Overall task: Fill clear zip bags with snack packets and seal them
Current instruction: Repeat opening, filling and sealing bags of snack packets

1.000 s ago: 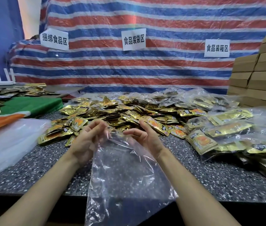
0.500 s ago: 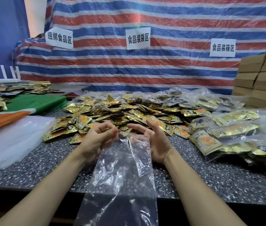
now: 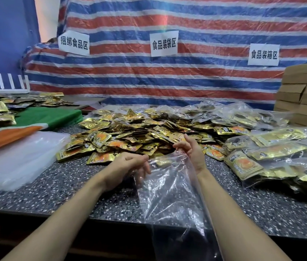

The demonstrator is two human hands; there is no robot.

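At the near edge of the speckled desk [image 3: 64, 189], you hold a clear zip bag [image 3: 169, 187] by its mouth. It looks empty, and its body drapes toward you and over the desk's near edge.

The film looks thin, limp and almost weightless, probably slick and apt to cling to itself. It is best taken at the stiffer zip strip along the mouth, one lip in each hand, and parted there rather than by the body.

Your left hand [image 3: 124, 166] has its fingers [image 3: 137, 158] curled in, pinching the mouth's left lip. Your right hand [image 3: 192, 149], a little farther off and to the right, pinches the other lip between thumb and curled fingers. Neither hand holds anything else.

The heap of gold snack packets [image 3: 130, 132] lies just beyond your hands. Each packet looks light, flat and glossy, and likely to slide when bunched, so gripping across the flat faces seems safest.

Filled bags [image 3: 273, 147] crowd the right, and a stack of empty bags [image 3: 17, 157] lies to the left.
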